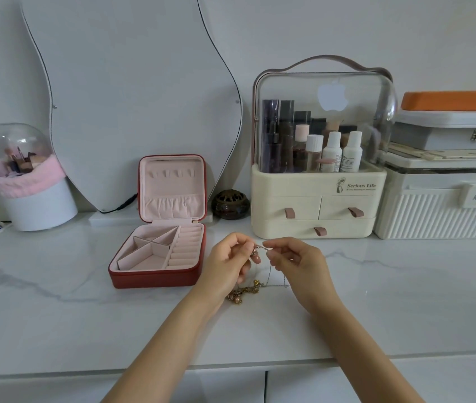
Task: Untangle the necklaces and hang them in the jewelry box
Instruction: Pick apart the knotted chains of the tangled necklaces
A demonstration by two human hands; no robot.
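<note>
A tangle of thin chains, the necklaces (271, 274), hangs between my two hands just above the white marble counter. My left hand (226, 261) pinches the top of the tangle, and my right hand (295, 261) pinches the chain right beside it. A gold beaded part (244, 292) of the necklaces lies on the counter below my left hand. The red jewelry box (158, 269) stands open to the left of my hands, with a pink lining, empty compartments and small hooks in its upright lid (173, 175).
A cream cosmetics organizer (315, 205) with a clear dome stands behind my hands. White storage cases (440, 210) are at the right, a small dark incense pot (231, 205) beside the box, a wavy mirror (132, 97) behind, a brush holder (30, 184) far left.
</note>
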